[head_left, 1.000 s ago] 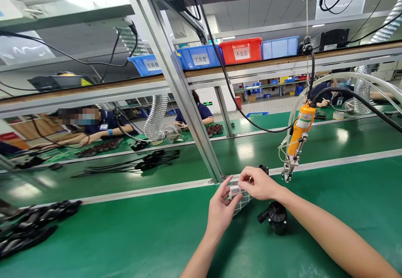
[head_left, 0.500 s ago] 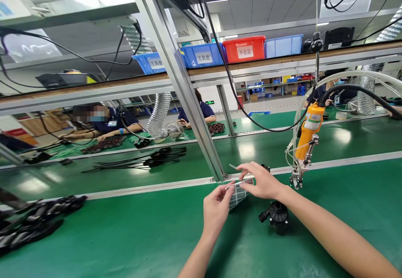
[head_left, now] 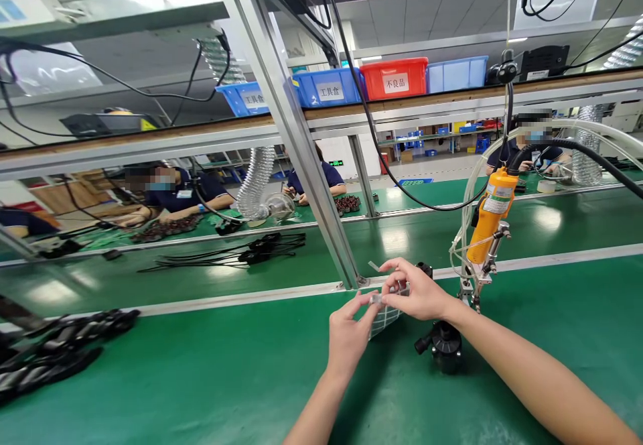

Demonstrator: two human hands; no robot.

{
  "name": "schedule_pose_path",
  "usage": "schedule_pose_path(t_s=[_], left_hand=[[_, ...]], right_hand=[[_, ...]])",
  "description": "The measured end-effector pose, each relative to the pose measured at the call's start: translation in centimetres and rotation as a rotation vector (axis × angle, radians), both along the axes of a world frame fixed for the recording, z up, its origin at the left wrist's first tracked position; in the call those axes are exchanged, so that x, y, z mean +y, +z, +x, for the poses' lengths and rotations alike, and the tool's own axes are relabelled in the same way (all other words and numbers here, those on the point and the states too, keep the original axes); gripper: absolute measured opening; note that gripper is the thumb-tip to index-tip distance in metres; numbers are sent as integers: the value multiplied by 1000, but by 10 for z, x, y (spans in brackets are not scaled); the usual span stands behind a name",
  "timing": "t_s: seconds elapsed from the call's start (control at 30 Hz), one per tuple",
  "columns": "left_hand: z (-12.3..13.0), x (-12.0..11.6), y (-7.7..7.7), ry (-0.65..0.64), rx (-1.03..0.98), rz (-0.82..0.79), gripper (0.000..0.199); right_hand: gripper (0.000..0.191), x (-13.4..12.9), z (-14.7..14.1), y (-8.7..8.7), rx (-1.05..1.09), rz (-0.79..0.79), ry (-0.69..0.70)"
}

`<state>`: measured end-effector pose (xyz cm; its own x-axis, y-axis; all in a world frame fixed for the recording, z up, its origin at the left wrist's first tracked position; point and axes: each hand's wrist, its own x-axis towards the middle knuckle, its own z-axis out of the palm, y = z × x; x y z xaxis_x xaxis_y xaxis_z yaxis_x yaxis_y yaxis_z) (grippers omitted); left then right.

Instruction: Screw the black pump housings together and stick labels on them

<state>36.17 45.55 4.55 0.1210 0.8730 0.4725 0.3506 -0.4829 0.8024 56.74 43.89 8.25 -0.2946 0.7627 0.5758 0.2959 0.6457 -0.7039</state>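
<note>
Lower centre: a gridded sheet (head_left: 386, 322) is held by the left hand (head_left: 350, 328) and right hand (head_left: 416, 291), whose fingers are closed narrowly at its upper edge. A pale strip (head_left: 374, 266) is seen at the right fingertips. Right of centre: a black ported part (head_left: 446, 348), with an orange tool (head_left: 491, 217) suspended above.

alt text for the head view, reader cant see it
Left hand and right hand pinch a pale piece by a gridded sheet over a green workbench, near a black part and a hanging orange tool. People work beyond.
</note>
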Motion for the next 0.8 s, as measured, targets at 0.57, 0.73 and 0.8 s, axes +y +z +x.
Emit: schedule_pose_path(t_s=[0.57,0.73,0.8], left_hand=[[25,-12,-38,-235,-51,6,57],[23,-19,-29,-317,-67,-36,93],[25,-28,-19,-338,-136,-53,101]], right_hand=[[85,22,38,-14,125,-12,-423],[96,-15,15,26,371,-12,-184],[99,-23,6,32,438,-67,-87]])
